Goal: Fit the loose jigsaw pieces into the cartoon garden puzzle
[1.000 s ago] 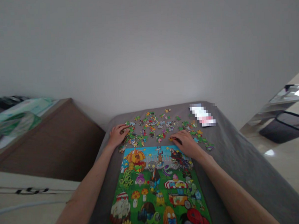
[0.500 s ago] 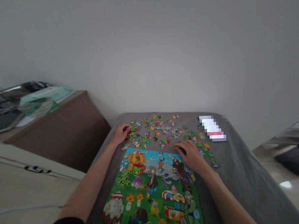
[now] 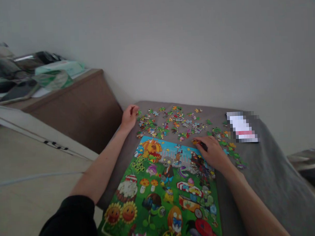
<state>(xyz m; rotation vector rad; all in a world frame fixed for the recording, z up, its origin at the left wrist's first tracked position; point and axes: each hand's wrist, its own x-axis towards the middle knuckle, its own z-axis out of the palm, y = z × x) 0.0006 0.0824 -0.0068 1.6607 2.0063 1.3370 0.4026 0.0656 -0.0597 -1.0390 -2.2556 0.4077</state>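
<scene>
My left hand [image 3: 130, 117] is at the far left edge of the loose puzzle pieces [image 3: 177, 122], its fingers pinched together. A small green puzzle piece [image 3: 139, 113] shows at its fingertips. My right hand [image 3: 212, 151] is closed over the upper right of the picture sheet, with an orange and dark puzzle piece [image 3: 196, 142] between thumb and fingers. Below both hands lies the picture sheet [image 3: 160, 180], printed with cartoon plants and zombies on green and blue. The loose pieces spread in a scattered band beyond its top edge.
A phone [image 3: 243, 128] with a blurred screen lies to the right on the grey cloth [image 3: 270, 182]. At left stands a brown cabinet [image 3: 76, 107], with a green-white package [image 3: 58, 72] and other items on top. The wall [image 3: 182, 44] rises behind.
The view has turned left and down, shifting the scene rightward. My left hand has moved away from me along the pieces' left edge. My right hand stays near the sheet's top right, still pinching its piece.
</scene>
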